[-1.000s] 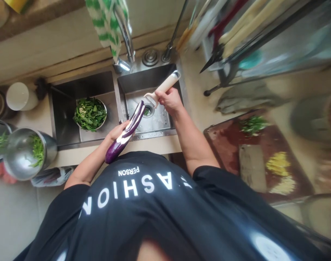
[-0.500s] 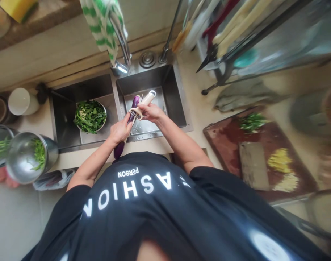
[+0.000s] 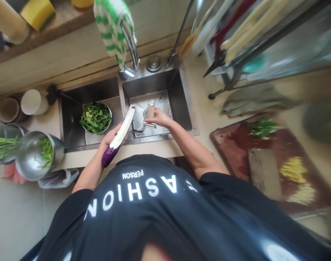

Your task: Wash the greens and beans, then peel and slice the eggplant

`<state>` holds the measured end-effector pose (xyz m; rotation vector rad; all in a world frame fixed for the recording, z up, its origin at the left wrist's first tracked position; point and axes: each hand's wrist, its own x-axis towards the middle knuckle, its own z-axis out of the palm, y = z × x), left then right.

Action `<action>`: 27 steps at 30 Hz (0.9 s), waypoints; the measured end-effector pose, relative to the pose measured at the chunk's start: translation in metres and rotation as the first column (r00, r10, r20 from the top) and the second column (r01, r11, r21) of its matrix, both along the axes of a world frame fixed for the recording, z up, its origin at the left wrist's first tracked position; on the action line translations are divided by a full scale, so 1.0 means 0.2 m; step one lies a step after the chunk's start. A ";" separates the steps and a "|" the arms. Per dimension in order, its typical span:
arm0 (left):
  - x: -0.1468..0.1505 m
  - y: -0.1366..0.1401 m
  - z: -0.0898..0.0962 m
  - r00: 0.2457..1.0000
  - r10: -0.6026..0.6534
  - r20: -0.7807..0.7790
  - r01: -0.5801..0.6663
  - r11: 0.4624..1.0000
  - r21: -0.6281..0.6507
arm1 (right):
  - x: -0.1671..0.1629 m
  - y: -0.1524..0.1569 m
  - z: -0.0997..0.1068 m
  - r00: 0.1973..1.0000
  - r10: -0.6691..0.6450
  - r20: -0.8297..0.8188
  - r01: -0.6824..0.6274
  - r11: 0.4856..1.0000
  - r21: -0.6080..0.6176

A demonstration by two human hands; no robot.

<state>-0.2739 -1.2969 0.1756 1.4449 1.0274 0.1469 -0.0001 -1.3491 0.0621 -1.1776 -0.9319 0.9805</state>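
Note:
A long eggplant (image 3: 123,130) lies in my left hand (image 3: 111,135), whose fingers wrap round it from behind. Its upper face is peeled white, while the lower end near my shirt keeps its purple skin. My right hand (image 3: 160,118) is closed on a pale-handled peeler (image 3: 150,111), held over the right sink basin (image 3: 179,98) and apart from the eggplant. The peeler's blade end points down toward the basin's near side, partly hidden by my fingers.
In the left basin (image 3: 70,123) sits a bowl of chopped leafy greens (image 3: 95,117). A steel bowl (image 3: 29,156) with cut greens stands at left. The chopping board (image 3: 236,145) at right carries a cleaver (image 3: 263,174) and chopped yellow and white heaps. A towel-draped faucet (image 3: 133,47) rises behind the basins.
My right hand has drawn the peeler off the eggplant and away to the right. The eggplant has turned in my left hand, so its peeled white side now faces up.

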 end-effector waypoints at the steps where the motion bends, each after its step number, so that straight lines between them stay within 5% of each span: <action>1: -0.01 -0.01 0.00 0.999 -0.020 0.048 0.023 0.998 -0.057 | 0.00 0.00 0.01 0.999 -0.034 -0.022 0.035 0.999 0.020; 6: -0.01 -0.08 -0.01 0.974 -0.058 0.217 0.097 0.980 -0.174 | 0.02 0.03 0.18 0.904 -0.073 -0.421 0.138 0.982 0.126; 13: 0.00 -0.09 -0.01 0.983 -0.101 0.154 0.132 0.969 -0.209 | 0.00 0.04 0.33 0.922 0.070 -0.381 0.008 0.980 0.197; 21: -0.01 -0.12 0.00 0.984 -0.090 0.154 0.120 0.973 -0.196 | 0.01 0.04 0.31 0.937 0.070 -0.343 -0.017 0.988 0.156; 27: -0.08 -0.12 -0.01 0.971 -0.062 0.232 0.114 0.969 -0.217 | 0.10 0.13 0.10 0.968 -0.206 -0.145 0.191 0.975 -0.110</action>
